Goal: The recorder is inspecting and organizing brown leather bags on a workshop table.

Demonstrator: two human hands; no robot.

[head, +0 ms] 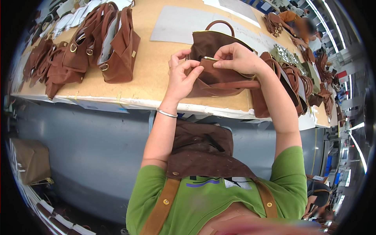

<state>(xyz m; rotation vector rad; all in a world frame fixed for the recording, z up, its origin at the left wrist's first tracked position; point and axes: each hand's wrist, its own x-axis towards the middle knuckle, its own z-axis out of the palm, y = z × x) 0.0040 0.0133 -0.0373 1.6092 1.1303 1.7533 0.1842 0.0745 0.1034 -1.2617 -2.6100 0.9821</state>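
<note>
A brown leather handbag [205,88] stands at the table's front edge, its mouth open and dark lining [205,44] showing. One rolled handle [220,22] rises at the back; another handle [238,85] lies toward me. My right hand [239,58] pinches the zip flap [210,69] between thumb and fingers, beside the gold-toothed zip end [211,58]. At the flap's left edge are the thumb and index finger of my left hand [183,76]; whether they grip it is unclear. Its other fingers are partly hidden beside the bag's left side.
Several finished-looking brown handbags [120,55] stand on the worktable [149,73] to the left. More bags [261,102] crowd close by my right forearm. A grey sheet [179,25] lies behind the bag. Another person [293,25] works at the far right.
</note>
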